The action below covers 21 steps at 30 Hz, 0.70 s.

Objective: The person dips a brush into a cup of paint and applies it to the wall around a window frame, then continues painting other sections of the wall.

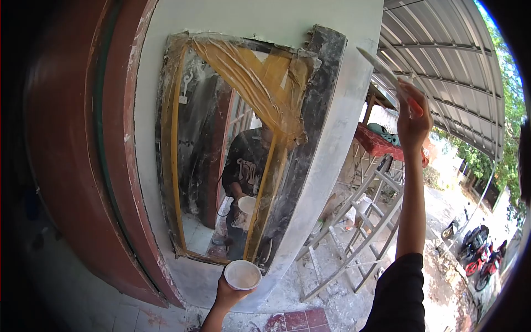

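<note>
Left hand (228, 294), 6 o'clock: fingers cupped round white bowl (242, 275), near mirror's (202, 133) lower edge. Right hand (415, 119), 2 o'clock: fingers closed round red-handled scraper (380, 66).

A white bowl (242, 275) holds off-white paste (241, 274) below a mirror (207, 166) edged in amber-brown tape (249, 83), beside a reddish-brown door frame (119, 138). The wall (249, 16) is pale grey-green; red square tiles (296, 321) mark the floor, and grey ribbed roofing (442, 66) shades red and black motorcycles (481, 257).
</note>
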{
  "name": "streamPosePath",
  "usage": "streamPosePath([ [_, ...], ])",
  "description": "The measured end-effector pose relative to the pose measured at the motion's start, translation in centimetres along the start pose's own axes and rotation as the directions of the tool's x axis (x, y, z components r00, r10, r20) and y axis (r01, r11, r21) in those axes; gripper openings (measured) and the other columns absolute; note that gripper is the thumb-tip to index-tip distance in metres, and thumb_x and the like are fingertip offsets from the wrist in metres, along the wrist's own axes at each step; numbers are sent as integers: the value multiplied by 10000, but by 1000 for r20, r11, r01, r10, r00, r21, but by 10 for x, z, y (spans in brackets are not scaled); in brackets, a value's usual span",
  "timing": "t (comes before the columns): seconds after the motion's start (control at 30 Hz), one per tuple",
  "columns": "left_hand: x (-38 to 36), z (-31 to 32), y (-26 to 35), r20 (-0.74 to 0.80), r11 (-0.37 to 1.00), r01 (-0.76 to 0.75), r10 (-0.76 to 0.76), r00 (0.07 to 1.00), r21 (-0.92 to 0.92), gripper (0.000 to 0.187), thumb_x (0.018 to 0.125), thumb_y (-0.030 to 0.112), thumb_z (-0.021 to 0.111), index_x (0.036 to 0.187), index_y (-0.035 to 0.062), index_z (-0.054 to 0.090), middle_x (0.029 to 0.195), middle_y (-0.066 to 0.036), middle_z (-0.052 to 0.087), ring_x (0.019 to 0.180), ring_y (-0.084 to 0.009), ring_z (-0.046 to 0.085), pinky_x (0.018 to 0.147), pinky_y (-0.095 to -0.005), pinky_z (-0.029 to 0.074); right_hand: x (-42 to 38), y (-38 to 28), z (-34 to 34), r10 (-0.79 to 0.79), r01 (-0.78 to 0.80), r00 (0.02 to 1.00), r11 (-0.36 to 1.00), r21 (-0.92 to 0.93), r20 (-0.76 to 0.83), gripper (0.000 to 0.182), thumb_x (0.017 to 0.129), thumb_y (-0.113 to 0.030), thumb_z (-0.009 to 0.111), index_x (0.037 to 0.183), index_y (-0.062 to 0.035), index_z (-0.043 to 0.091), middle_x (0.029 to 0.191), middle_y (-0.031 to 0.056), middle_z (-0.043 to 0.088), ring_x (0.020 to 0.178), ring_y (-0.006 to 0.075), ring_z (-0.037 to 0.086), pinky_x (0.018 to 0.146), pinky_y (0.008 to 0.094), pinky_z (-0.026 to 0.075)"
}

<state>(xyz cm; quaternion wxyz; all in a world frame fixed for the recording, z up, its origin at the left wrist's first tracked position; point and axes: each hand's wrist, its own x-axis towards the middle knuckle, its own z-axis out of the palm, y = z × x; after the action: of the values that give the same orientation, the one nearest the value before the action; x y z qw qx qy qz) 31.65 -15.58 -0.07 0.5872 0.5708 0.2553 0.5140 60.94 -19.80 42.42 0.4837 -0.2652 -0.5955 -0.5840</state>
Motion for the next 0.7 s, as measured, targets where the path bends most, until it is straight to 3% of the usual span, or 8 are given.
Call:
streamPosePath([
  [0.13, 7, 3, -5, 26, 1000, -8, 8, 1000, -15, 708, 529, 59, 851, 1141, 20, 499, 1065, -79, 604, 994, -170, 579, 881, -320, 460, 32, 22, 24, -89, 88, 996, 986, -145, 4, 220, 806, -3, 608, 1015, -69, 621, 995, 97, 650, 897, 246, 646, 743, 308, 506],
  [0.3, 6, -2, -15, 53, 1000, -6, 8, 999, -26, 711, 522, 72, 858, 1135, 23, 500, 1068, -80, 601, 994, -172, 578, 877, -318, 460, -27, -1, 14, 103, -102, 983, 995, -14, 152, 245, 783, 23, 611, 1015, -57, 607, 951, 112, 646, 819, 255, 652, 691, 312, 506],
  [0.33, 5, -5, -19, 42, 1000, -12, 13, 999, -6, 729, 511, 48, 855, 1148, 34, 502, 1080, -72, 599, 1005, -170, 574, 883, -326, 463, -46, -15, 1, 150, -149, 967, 989, -22, 207, 245, 766, 41, 608, 999, -35, 603, 956, 107, 648, 829, 243, 654, 693, 301, 507],
  [0.4, 4, -6, -23, 38, 1000, -12, 11, 999, 13, 748, 501, 24, 853, 1162, 45, 503, 1092, -64, 596, 1016, -169, 571, 888, -334, 466, -81, -46, -21, 48, -43, 932, 999, -20, 358, 203, 752, 42, 611, 945, -20, 591, 980, 107, 645, 830, 224, 662, 669, 304, 525],
  [0.47, 5, -7, -21, 22, 1000, -22, 22, 1000, -5, 701, 518, 82, 862, 1121, 26, 510, 1058, -88, 605, 989, -180, 583, 873, -320, 462, -124, -71, -38, 54, -83, 872, 996, 37, 486, 211, 727, 40, 640, 916, -38, 586, 1031, 111, 633, 806, 230, 668, 604, 294, 558],
  [0.6, 2, -9, -18, 27, 999, -4, 3, 1000, 32, 705, 518, 84, 863, 1123, 27, 507, 1061, -89, 604, 986, -184, 584, 873, -321, 463, -178, -123, -64, 16, -103, 724, 991, 85, 689, 249, 700, -8, 699, 915, -90, 602, 1074, 89, 615, 1013, 267, 619, 692, 317, 573],
  [0.7, 1, -12, -24, 39, 999, -41, 40, 998, 27, 707, 517, 85, 864, 1124, 25, 505, 1065, -90, 602, 987, -185, 582, 872, -322, 463, -177, -141, -77, 21, -137, 673, 986, 97, 739, 232, 712, 9, 671, 911, -91, 605, 1050, 80, 624, 999, 257, 623, 709, 322, 565],
])
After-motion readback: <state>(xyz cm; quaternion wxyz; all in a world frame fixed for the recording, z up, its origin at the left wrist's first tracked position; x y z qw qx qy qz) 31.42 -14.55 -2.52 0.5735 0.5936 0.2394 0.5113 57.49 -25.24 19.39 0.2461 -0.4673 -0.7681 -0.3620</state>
